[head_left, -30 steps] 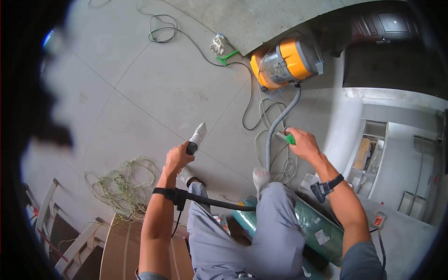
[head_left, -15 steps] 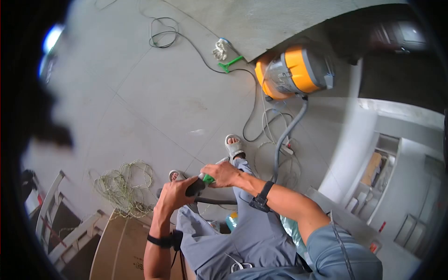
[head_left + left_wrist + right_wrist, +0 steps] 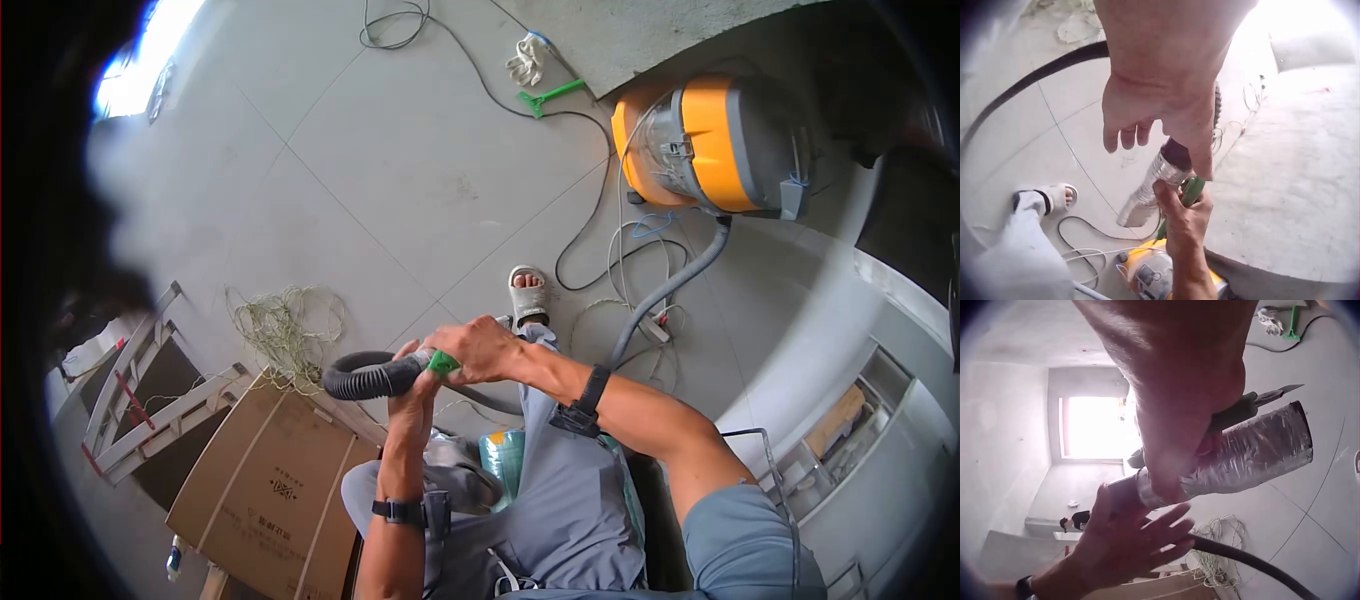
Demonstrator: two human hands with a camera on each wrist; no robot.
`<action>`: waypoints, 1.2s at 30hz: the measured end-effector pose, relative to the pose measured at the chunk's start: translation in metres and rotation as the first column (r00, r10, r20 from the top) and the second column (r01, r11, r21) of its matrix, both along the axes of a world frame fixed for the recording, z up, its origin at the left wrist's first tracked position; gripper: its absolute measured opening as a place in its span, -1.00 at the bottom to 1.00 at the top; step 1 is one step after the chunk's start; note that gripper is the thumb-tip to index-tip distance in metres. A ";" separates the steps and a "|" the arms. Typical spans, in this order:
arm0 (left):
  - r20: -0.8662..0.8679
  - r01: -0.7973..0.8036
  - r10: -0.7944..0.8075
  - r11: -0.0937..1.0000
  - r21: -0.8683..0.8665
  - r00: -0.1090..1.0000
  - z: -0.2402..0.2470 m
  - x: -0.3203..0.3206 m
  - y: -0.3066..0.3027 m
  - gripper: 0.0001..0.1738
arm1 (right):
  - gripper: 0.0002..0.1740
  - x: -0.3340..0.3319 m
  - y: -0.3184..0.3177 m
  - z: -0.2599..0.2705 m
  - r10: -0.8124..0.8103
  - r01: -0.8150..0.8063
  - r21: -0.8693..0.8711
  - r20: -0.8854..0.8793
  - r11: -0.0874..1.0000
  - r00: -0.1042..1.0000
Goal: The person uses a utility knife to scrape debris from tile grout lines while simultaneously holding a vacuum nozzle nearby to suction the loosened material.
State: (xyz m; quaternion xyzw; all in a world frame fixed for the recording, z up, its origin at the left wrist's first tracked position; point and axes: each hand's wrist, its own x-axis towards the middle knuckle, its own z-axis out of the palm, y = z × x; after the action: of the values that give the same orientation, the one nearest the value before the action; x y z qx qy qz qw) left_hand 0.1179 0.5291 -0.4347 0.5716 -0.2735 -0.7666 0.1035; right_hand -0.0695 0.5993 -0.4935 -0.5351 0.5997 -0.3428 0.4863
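Note:
My right hand (image 3: 485,350) holds a green-handled knife (image 3: 1241,412), its pointed blade sticking out past the fingers. That same hand also grips the silver-taped nozzle (image 3: 1260,450) on the end of a black ribbed hose (image 3: 375,380). Against the hose cuff just behind the tape lies my left hand (image 3: 1125,537), its fingers spread and fairly straight. In the left wrist view the right thumb presses on the silver tape, and the nozzle points down toward the floor. From the head view the nozzle is mostly hidden behind the hands.
An orange and grey vacuum cleaner (image 3: 715,145) stands at the right, its grey hose (image 3: 670,285) running toward me. Cables, a green scraper (image 3: 550,98) and white gloves (image 3: 527,62) lie on the floor. Left are tangled cord (image 3: 285,330), a cardboard box (image 3: 275,480) and a ladder (image 3: 170,430).
My right hand has come across from the right with the knife and taken hold of the nozzle. The left hand, which gripped the hose end, has loosened its fingers. The head view has shifted.

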 end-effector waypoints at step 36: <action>0.047 0.606 -0.688 0.602 -0.520 0.724 -0.410 0.123 -0.083 -0.40 | -0.71 -0.025 0.043 -0.352 -0.657 0.659 -0.004 0.058 0.753 0.751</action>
State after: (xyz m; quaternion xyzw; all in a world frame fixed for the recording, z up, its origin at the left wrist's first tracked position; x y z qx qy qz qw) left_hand 0.2406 0.4461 -0.8442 0.3230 -0.6418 -0.6953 -0.0160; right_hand -0.0947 0.6425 -0.8455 -0.2868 0.7324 -0.5130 0.3438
